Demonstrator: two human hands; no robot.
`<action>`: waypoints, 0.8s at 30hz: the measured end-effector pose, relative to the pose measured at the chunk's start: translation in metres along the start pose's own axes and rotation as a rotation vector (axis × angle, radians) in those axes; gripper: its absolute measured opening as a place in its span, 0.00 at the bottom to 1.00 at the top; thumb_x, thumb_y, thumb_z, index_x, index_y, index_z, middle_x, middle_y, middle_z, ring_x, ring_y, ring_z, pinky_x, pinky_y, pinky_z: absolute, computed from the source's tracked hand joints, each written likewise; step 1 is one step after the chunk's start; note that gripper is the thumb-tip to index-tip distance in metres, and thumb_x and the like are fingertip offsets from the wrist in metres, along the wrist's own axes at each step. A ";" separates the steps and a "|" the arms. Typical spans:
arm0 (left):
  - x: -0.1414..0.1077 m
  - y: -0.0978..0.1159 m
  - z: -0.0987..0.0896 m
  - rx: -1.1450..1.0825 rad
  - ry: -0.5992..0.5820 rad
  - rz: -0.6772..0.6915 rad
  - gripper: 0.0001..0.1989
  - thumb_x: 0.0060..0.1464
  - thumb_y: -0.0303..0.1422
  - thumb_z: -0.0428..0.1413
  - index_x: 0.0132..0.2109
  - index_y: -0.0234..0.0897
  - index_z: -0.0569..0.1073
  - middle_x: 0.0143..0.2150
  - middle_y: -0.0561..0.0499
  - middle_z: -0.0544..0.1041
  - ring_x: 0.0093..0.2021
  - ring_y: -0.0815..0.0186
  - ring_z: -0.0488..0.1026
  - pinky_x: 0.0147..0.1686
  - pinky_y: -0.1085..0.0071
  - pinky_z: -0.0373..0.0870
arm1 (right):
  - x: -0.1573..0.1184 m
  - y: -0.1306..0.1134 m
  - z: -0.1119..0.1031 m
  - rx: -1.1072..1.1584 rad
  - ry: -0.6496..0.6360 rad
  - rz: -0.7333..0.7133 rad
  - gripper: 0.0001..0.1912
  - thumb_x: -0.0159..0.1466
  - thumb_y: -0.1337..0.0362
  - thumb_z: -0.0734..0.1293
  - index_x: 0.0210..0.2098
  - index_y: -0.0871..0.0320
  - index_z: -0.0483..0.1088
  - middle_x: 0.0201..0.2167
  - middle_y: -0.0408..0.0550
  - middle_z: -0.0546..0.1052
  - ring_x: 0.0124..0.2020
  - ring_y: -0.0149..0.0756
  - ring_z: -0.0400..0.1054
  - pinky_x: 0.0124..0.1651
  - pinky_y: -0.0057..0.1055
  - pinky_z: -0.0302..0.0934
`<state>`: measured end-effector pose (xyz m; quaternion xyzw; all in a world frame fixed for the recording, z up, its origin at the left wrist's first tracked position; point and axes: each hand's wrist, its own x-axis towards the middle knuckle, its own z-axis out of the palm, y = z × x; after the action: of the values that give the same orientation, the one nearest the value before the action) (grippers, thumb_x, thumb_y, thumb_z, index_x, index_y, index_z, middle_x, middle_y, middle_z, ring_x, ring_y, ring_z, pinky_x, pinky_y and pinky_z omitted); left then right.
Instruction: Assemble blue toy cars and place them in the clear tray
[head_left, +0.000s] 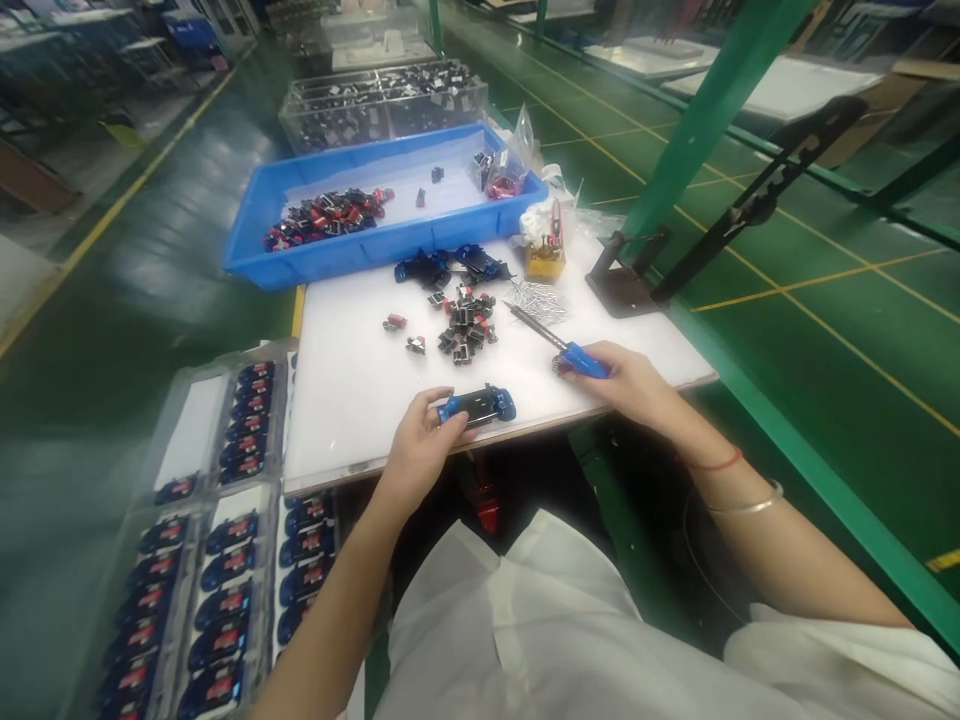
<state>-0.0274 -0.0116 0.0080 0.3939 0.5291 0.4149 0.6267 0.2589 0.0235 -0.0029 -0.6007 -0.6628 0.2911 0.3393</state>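
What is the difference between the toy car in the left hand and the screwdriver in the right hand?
The toy car is short and wide, while the screwdriver is long and thin. The car is blue with a dark middle; the screwdriver has a blue handle and a metal shaft. The left hand holds the car's end, while the right hand points the screwdriver's tip across the white table. Both show blue.

2 hands (424, 450), 1 screwdriver (583, 360), 1 toy car (480, 405), 1 blue plastic tray (337, 257).
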 end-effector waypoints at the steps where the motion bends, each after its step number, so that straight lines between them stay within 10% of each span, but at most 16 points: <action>1: 0.001 0.001 0.002 -0.005 -0.005 -0.007 0.23 0.51 0.35 0.65 0.53 0.35 0.69 0.40 0.50 0.79 0.41 0.64 0.80 0.50 0.62 0.79 | 0.001 0.000 -0.003 -0.007 -0.024 -0.008 0.14 0.57 0.53 0.70 0.38 0.54 0.79 0.40 0.49 0.80 0.42 0.48 0.72 0.45 0.40 0.63; 12: 0.027 0.002 0.021 -0.011 -0.100 0.062 0.21 0.56 0.31 0.61 0.56 0.36 0.69 0.46 0.48 0.79 0.51 0.61 0.77 0.53 0.60 0.79 | 0.000 0.009 -0.012 -0.048 -0.054 -0.022 0.18 0.58 0.47 0.70 0.36 0.55 0.79 0.35 0.48 0.80 0.37 0.48 0.71 0.37 0.37 0.63; 24: 0.034 -0.001 0.036 -0.031 -0.132 0.047 0.18 0.55 0.29 0.61 0.52 0.34 0.71 0.44 0.48 0.78 0.50 0.61 0.77 0.54 0.59 0.77 | -0.001 -0.035 0.026 0.182 -0.039 -0.185 0.15 0.61 0.49 0.70 0.33 0.54 0.78 0.31 0.47 0.73 0.36 0.42 0.69 0.40 0.36 0.63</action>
<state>0.0120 0.0174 0.0002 0.4229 0.4706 0.4110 0.6563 0.2173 0.0188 0.0094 -0.4978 -0.6927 0.3292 0.4050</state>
